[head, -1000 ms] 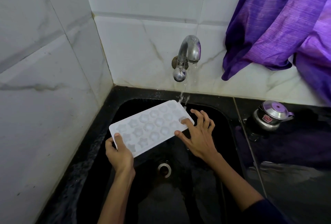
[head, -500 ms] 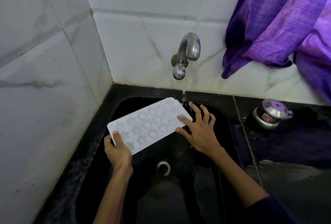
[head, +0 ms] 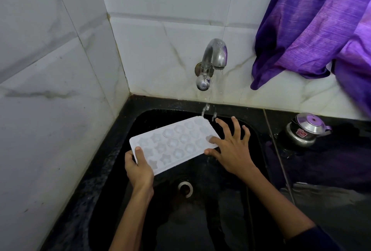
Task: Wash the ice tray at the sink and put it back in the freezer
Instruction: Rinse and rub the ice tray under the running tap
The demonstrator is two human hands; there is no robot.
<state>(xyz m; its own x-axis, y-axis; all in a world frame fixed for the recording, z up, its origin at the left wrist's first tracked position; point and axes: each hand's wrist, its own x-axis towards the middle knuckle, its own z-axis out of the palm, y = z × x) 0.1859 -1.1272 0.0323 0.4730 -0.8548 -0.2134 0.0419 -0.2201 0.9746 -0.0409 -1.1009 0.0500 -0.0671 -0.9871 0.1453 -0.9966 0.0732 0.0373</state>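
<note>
- The left hand (head: 139,168) grips the near left corner of the ice tray (head: 174,144), thumb curled over the top face and fingers tucked beneath it.
- The right hand (head: 232,150) lies with its fingers spread and straight; the index fingertip presses on the tray's right end, the thumb touches its near right edge, and the other fingers fan out past the tray.
- The white tray is held above the black sink (head: 140,122), tilted, with its far right corner raised toward the back rim, and its star and round cups face up.
- A thin stream of water falls from the tap (head: 213,58) on the back wall and strikes the tray's far right corner.
- The drain (head: 185,188) sits in the sink floor, below the tray's near edge.
- A small metal kettle (head: 305,129) stands on the dark counter to the right of the sink, near the wall.
- A purple cloth (head: 321,25) hangs over the tiles at the upper right.
</note>
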